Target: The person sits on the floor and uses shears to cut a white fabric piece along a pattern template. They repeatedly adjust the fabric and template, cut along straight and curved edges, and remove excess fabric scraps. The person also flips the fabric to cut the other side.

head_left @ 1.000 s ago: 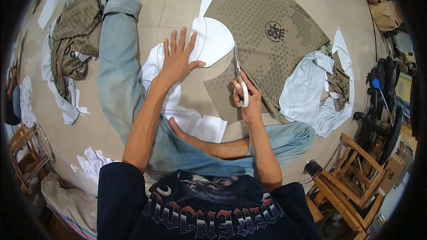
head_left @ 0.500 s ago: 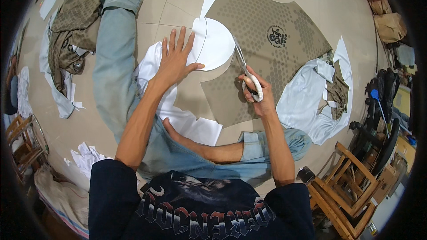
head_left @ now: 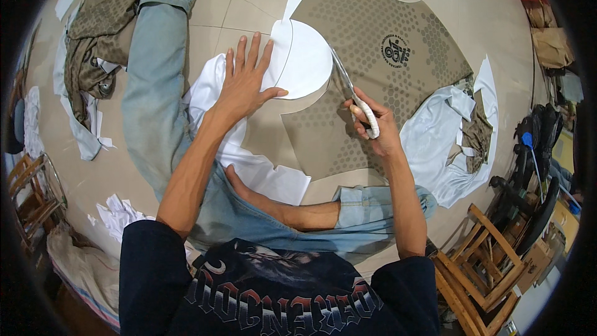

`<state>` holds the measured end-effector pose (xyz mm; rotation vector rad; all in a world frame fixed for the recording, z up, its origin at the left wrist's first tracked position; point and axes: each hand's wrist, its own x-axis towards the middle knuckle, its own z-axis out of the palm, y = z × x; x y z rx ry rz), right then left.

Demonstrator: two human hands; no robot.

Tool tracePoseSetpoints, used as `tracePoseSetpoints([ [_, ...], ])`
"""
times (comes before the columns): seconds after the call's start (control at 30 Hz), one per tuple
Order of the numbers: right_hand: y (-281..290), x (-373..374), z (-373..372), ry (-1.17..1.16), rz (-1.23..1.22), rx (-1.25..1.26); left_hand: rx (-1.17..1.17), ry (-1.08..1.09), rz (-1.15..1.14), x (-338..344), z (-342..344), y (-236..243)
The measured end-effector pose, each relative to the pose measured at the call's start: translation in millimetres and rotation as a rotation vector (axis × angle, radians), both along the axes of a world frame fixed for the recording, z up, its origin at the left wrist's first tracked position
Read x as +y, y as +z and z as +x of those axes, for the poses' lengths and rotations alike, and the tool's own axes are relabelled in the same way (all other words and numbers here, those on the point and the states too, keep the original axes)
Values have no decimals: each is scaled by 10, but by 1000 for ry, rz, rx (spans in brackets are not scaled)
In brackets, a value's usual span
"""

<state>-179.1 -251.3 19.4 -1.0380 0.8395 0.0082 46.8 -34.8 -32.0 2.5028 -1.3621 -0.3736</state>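
Observation:
My left hand (head_left: 244, 84) lies flat with fingers spread, pressing on white fabric (head_left: 208, 90) at the left side of a rounded white piece (head_left: 308, 56). My right hand (head_left: 380, 126) is wrapped round the white-wrapped handles of metal scissors (head_left: 347, 79). Their tips rest by the right edge of the rounded piece, where it meets a large tan fabric panel (head_left: 348, 15). Hexagon patterning and a dark round emblem mark this panel, and a curved notch borders the white piece. How far the blades are apart is hard to make out.
Light blue-white cloth (head_left: 435, 130) with patterned scraps lies to the right. Patterned garments (head_left: 99, 22) are heaped at the far left, and crumpled white scraps (head_left: 119, 218) lie nearer. A wooden frame (head_left: 488, 261) stands at lower right. My jeans-clad legs (head_left: 158, 74) border the work.
My right hand has shifted slightly to the right with the scissors, whose handles now look closer together. The left hand stays pressed on the white fabric. The view has shifted a little.

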Motion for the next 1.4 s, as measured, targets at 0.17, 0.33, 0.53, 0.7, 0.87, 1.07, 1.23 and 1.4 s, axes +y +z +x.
tracePoseSetpoints([
  [0.17,38,-284,70,96,7,-28,-3,-5,10,-13,15,13],
  [0.33,39,-397,248,154,-14,-2,41,-10,-22,-17,4,32],
  [0.53,32,-544,346,222,7,-7,64,-1,-15,-18,-2,71],
  [0.7,62,-744,432,338,-22,11,45,4,7,-24,3,71],
  [0.87,8,-892,475,376,-16,-18,38,-2,-21,-15,7,42],
  [1.07,6,-942,642,424,-9,-11,30,1,-39,-5,-1,24],
  [1.23,-49,-1039,719,469,-46,-12,57,-2,-36,-19,4,73],
  [1.4,-18,-1178,833,560,-63,39,64,1,-42,-13,-1,85],
])
